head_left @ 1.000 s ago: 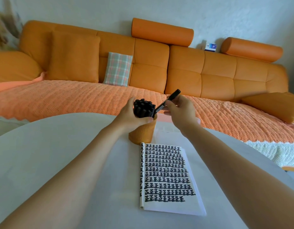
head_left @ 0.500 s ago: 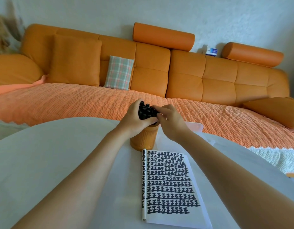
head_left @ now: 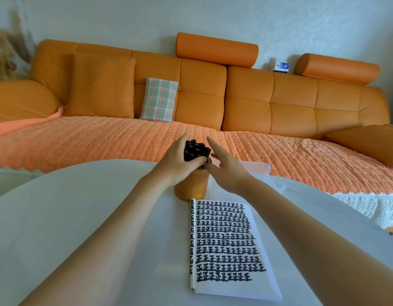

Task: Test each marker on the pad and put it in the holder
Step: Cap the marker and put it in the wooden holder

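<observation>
- Since every marker in sight stands bunched in the holder (head_left: 191,187), the coming move turns on that bundle of markers (head_left: 196,150). Its caps are up and its long axes run close to vertical. It rises from the holder's mouth, straight ahead of the person and between the two hands.
- The holder is a woven orange cup on the white table (head_left: 80,206). The pad (head_left: 226,239) lies flat just on the holder's near side, its page filled with rows of black test marks.
- The left hand (head_left: 179,161) comes in from the holder's left and grips the bundle. Its fingers curl round the near side of the markers just above the holder's rim, and its thumb lies up the left side.
- The right hand (head_left: 227,167) is just to the holder's right and holds nothing I can see. Its forefinger (head_left: 214,146) is straight and points away, and the other fingers are loosely bent by the rim, touching the bundle or nearly so.
- Both hands are about equally near the bundle. By my reading the left steadies it and the right is free to act.
- No loose marker shows on the table round the holder, so the task looks close to done.
</observation>
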Tool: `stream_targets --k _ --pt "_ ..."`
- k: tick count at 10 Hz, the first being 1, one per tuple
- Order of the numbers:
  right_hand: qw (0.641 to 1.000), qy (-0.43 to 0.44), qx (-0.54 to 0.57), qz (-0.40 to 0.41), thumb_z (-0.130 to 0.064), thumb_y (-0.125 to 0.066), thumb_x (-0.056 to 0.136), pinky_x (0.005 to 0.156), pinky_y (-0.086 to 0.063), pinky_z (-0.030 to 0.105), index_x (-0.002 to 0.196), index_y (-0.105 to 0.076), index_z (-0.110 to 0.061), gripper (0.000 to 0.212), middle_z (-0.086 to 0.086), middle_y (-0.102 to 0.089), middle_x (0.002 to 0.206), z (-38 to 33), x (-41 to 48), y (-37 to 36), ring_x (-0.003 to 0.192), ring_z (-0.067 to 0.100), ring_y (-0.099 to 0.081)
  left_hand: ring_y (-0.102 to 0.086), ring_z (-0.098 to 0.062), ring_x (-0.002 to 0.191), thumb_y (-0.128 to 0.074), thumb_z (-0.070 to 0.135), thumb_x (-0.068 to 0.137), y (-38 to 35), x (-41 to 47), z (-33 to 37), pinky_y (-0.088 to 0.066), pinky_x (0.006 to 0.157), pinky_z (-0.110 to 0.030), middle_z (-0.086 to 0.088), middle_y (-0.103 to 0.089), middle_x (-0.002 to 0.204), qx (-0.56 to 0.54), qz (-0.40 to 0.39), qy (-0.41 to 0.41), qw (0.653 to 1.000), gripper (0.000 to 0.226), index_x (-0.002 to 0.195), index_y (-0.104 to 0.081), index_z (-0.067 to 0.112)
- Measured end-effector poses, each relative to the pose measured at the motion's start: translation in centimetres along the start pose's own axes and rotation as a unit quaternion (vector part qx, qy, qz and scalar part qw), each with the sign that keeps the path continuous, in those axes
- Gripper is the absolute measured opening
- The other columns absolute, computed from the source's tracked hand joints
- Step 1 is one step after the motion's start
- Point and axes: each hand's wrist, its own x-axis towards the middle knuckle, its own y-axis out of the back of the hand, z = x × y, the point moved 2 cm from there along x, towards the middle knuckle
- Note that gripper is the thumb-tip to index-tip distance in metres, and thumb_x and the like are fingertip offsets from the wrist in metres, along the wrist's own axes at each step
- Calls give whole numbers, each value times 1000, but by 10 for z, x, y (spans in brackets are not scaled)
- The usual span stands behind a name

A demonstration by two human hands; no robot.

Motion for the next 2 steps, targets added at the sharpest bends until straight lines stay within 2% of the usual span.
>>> stream_targets --k 1,2 --pt "999 2 9 40 -21 -48 101 111 -40 39 156 -18 -34 64 -8 -32 158 -8 -13 20 135 9 -42 -20 -16 145 -56 58 86 7 -7 6 -22 117 -45 6 -22 158 -9 31 -5 999 79 152 -20 31" --pt "992 27 51 115 -17 -49 100 104 -47 36 151 -34 -32 55 -11 -44 148 -25 -41 54 123 2 -51 -29 -11 140 -53 57 84 24 -24 36 -26 115 -41 8 -33 153 -36 90 -50 994 72 148 -32 29"
